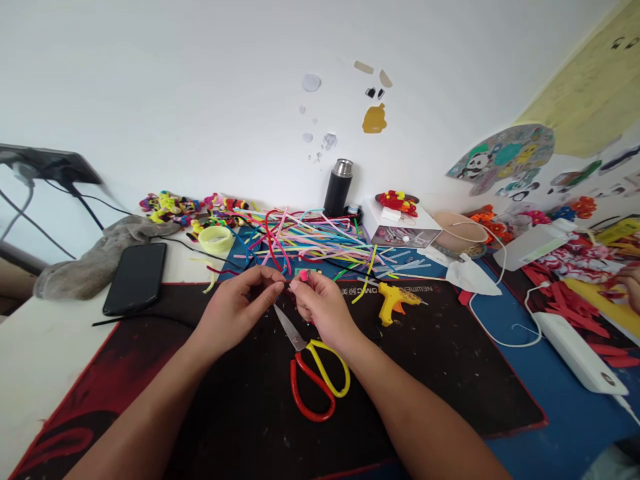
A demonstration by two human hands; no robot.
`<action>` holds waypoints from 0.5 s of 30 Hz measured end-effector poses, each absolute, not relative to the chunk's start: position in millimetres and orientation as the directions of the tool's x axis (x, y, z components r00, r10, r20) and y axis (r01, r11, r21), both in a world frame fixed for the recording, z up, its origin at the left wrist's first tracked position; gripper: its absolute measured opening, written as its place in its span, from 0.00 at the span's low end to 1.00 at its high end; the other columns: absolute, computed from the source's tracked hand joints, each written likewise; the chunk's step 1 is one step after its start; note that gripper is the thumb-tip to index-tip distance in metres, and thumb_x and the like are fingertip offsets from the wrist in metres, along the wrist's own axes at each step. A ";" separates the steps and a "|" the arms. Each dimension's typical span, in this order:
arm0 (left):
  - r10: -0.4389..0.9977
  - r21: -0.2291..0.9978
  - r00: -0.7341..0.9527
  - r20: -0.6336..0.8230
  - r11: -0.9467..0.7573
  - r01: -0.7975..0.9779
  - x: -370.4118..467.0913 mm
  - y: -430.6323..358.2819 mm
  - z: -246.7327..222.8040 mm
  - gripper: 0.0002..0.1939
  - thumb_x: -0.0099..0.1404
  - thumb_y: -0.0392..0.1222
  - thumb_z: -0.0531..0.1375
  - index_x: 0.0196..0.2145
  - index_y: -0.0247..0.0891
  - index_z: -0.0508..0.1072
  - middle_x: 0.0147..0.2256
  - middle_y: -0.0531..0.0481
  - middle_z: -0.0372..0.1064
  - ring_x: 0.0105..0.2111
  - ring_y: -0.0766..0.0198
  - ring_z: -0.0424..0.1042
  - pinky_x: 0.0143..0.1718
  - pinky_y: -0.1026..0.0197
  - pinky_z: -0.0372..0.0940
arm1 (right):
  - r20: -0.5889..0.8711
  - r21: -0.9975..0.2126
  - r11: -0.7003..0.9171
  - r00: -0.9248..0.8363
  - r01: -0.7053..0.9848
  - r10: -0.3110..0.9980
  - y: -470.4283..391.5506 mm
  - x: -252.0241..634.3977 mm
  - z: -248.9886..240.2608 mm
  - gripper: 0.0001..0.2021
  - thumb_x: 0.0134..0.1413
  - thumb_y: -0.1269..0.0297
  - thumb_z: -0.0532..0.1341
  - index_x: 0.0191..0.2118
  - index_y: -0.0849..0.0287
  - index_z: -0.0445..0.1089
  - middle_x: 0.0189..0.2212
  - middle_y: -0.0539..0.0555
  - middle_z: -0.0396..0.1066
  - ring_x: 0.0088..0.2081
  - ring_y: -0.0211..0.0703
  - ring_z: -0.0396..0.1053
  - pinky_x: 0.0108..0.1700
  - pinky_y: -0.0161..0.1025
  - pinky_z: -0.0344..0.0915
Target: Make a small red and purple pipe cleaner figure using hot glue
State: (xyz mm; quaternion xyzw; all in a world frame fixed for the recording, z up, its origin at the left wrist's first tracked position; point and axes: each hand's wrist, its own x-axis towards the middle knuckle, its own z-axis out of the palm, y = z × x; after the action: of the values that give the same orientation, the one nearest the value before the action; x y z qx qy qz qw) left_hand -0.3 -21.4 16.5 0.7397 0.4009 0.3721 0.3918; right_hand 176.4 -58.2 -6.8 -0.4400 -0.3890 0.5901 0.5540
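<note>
Both hands meet above the dark mat (pixel 425 380), near its back edge. My right hand (pixel 323 303) is closed on a small pink piece (pixel 303 274), most of it hidden by the fingers. Thumb and forefinger of my left hand (pixel 240 303) pinch together just left of it; what they hold is too small to make out. Below the hands lie scissors (pixel 299 341) with one red and one yellow handle. A yellow glue gun (pixel 397 303) rests on the mat to the right. Behind the hands is a pile of colourful pipe cleaners (pixel 310 237).
A black phone (pixel 135 279) and a grey plush (pixel 95 260) lie left. Behind stand a yellow-green bowl (pixel 216 239), a black thermos (pixel 339 188) and a drawer box (pixel 405 230). At right are a white power bank (pixel 580 353), cables and another person's hand (pixel 631 287).
</note>
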 end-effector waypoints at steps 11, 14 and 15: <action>0.869 0.867 0.430 0.245 -0.395 0.304 -0.4 -22.0 16.6 0.12 0.70 0.54 0.64 0.39 0.43 0.79 0.34 0.49 0.81 0.33 0.56 0.77 0.38 0.58 0.73 | -0.094 -0.930 -0.093 -0.014 -0.354 0.995 -58.4 175.9 -6.1 0.19 0.53 0.52 0.73 0.30 0.53 0.62 0.18 0.36 0.49 0.18 0.30 0.43 0.22 0.34 0.40; 0.862 0.858 0.441 0.249 -0.407 0.312 0.4 -22.3 17.9 0.12 0.71 0.54 0.63 0.38 0.43 0.79 0.34 0.49 0.81 0.33 0.57 0.77 0.38 0.59 0.73 | -0.088 -0.931 -0.089 -0.017 -0.355 0.996 -58.4 175.8 -7.5 0.19 0.53 0.52 0.73 0.30 0.53 0.62 0.18 0.36 0.49 0.19 0.30 0.43 0.22 0.34 0.40; 0.861 0.856 0.443 0.250 -0.410 0.315 0.6 -22.4 18.4 0.12 0.71 0.54 0.63 0.38 0.43 0.79 0.33 0.49 0.81 0.33 0.57 0.76 0.38 0.59 0.73 | -0.088 -0.931 -0.088 -0.017 -0.355 0.996 -58.3 175.8 -8.0 0.20 0.53 0.51 0.73 0.30 0.53 0.62 0.18 0.37 0.49 0.19 0.30 0.43 0.22 0.34 0.40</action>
State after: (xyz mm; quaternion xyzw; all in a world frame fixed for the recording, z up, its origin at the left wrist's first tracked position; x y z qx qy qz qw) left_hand 0.6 -22.4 18.4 0.7591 0.3874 0.3587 0.3808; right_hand 175.8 -58.3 -8.0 -0.4233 -0.3787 0.6041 0.5590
